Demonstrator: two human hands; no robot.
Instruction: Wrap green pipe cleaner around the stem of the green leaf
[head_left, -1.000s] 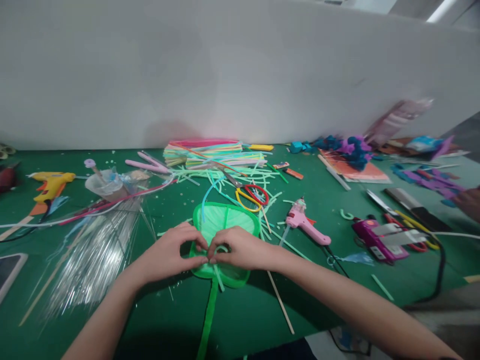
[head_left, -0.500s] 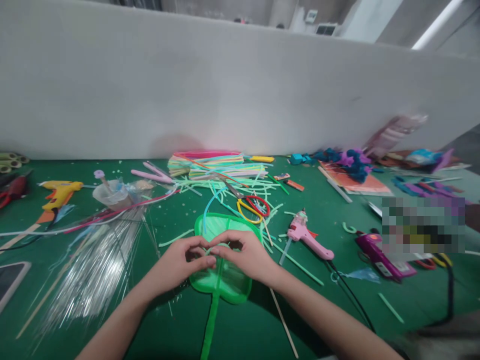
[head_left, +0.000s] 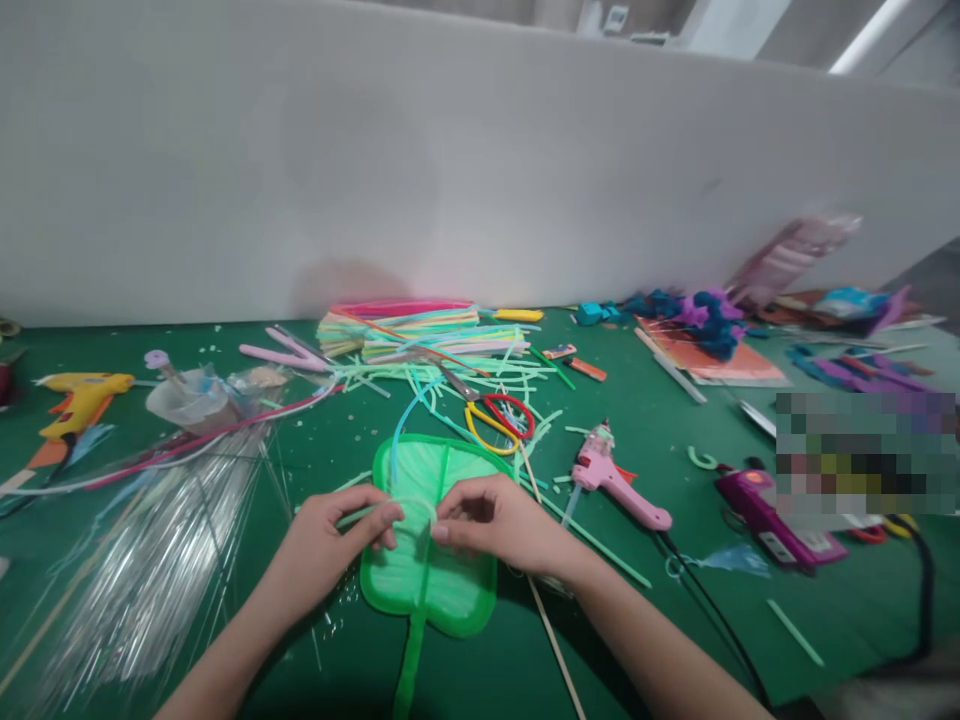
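My left hand [head_left: 352, 535] pinches a thin pale green strip, possibly a pipe cleaner [head_left: 417, 502], between thumb and fingers. Its other end is pinched by my right hand [head_left: 487, 525], so it bows upward across the gap. One tail of it pokes out behind my left fingers. Beneath both hands lies a bright green leaf-shaped piece [head_left: 457, 590] with a darker green rim, a centre rib and a wrapped stem pointing towards me. Scissors [head_left: 491, 420] with one yellow and one red handle lie just beyond the leaf.
A pile of coloured strips [head_left: 420, 335] lies along the wall. To the right are a pink glue gun [head_left: 619, 485] and a magenta device [head_left: 776, 520]. A yellow glue gun [head_left: 79, 405], a plastic cup [head_left: 191, 400] and shiny clear strands [head_left: 157, 560] are on the left.
My hands have drawn apart, and the pale green strip now shows stretched between them as an arc. The view has shifted slightly, uncovering more of the leaf.
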